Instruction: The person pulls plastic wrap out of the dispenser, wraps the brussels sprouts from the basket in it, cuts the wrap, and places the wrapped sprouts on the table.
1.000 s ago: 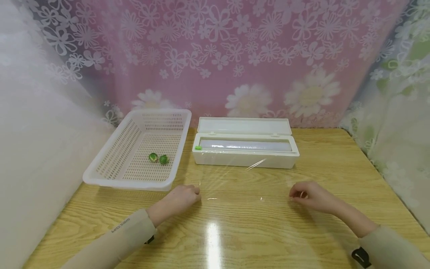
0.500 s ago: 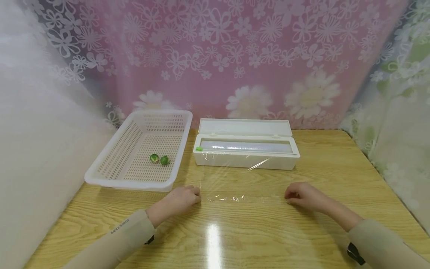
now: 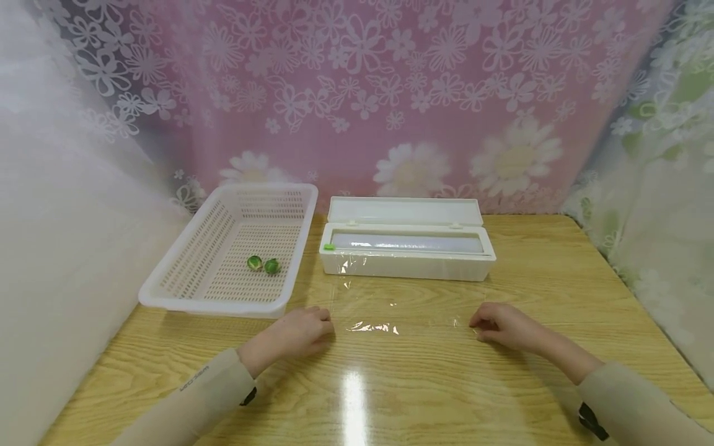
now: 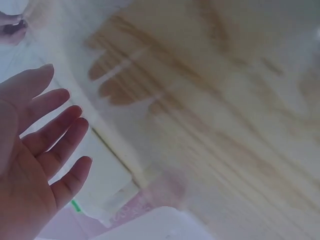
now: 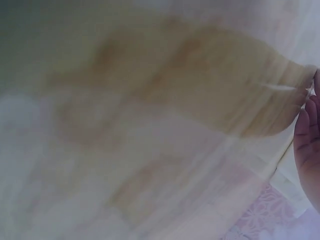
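A sheet of clear plastic wrap (image 3: pixel 375 327) stretches forward from the roll (image 3: pixel 407 242) in a white dispenser box (image 3: pixel 407 267) and lies low over the table. At its near left corner is my left hand (image 3: pixel 298 331); in the left wrist view that hand (image 4: pixel 37 135) has loosely extended fingers, their tips apart from the thumb. My right hand (image 3: pixel 507 325) pinches the near right corner of the wrap between thumb and fingertips. Only part of the right hand (image 5: pixel 307 135) shows at the edge of the right wrist view.
The dispenser's lid (image 3: pixel 404 211) stands open behind the roll, and a green slider (image 3: pixel 330 247) sits at the left end. Left of it is a white perforated basket (image 3: pixel 209 305) with two Brussels sprouts (image 3: pixel 271 266) inside. A floral curtain (image 3: pixel 357 111) hangs behind the wooden table (image 3: pixel 424 384).
My right hand has moved slightly left with the wrap's corner. The left hand's fingers have loosened at the left corner, and the glints on the wrap have shifted.
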Demonstrator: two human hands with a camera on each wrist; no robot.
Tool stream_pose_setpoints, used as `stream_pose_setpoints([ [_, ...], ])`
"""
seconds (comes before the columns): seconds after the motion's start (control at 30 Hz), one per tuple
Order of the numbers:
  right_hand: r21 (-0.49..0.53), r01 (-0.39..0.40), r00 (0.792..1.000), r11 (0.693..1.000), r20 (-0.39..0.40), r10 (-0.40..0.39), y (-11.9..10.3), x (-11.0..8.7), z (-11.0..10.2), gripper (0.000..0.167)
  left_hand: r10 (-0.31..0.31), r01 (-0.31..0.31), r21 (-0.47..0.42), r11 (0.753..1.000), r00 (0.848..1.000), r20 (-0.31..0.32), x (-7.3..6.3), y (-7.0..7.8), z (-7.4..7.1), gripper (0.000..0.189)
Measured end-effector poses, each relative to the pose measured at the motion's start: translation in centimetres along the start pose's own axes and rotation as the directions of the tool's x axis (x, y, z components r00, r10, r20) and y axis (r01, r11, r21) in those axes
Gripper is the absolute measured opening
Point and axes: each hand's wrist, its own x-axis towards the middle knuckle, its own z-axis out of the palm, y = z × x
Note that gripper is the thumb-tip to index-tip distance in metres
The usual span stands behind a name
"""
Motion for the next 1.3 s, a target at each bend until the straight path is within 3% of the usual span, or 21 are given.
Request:
stream_pose_setpoints([
  [0.23, -0.024, 0.002, 1.000, 1.000, -0.015, -0.003, -0.2, -0.1, 0.1, 0.015, 0.011, -0.015, -0.021, 1.000, 0.988, -0.155, 0.3, 0.6, -1.3, 0.020],
  [0.43, -0.023, -0.030, 1.000, 0.999, -0.001, 0.030, -0.2, -0.1, 0.1, 0.016, 0.006, -0.041, -0.093, 0.995, 0.939, -0.345, 0.1, 0.9, -3.8, 0.023],
  [0.57, -0.023, -0.027, 1.000, 0.999, 0.000, 0.027, -0.2, 0.0, 0.1, 0.016, -0.051, -0.004, -0.128, 0.992, 0.908, -0.417, -0.2, 0.3, -5.3, 0.022],
  [0.73, -0.039, -0.014, 1.000, 0.999, 0.001, 0.014, -0.2, 0.0, 0.0, 0.016, -0.135, 0.057, -0.176, 0.983, 0.872, -0.471, -0.9, -1.4, -6.2, 0.022],
  [0.97, -0.050, -0.024, 1.000, 0.998, 0.015, 0.025, -0.2, 0.2, 0.1, 0.017, -0.230, 0.108, -0.252, 0.962, 0.819, -0.525, -2.5, -4.4, -6.4, 0.023],
  [1.17, -0.078, -0.020, 0.999, 0.997, 0.023, 0.022, 0.0, 0.2, 0.0, 0.017, -0.377, 0.225, -0.337, 0.914, 0.776, -0.506, -3.7, -6.9, -6.4, 0.023],
  [1.3, -0.069, -0.036, 0.999, 0.997, 0.032, 0.038, 0.0, 0.2, 0.0, 0.018, -0.433, 0.280, -0.356, 0.891, 0.759, -0.486, -4.3, -8.3, -6.3, 0.024],
])
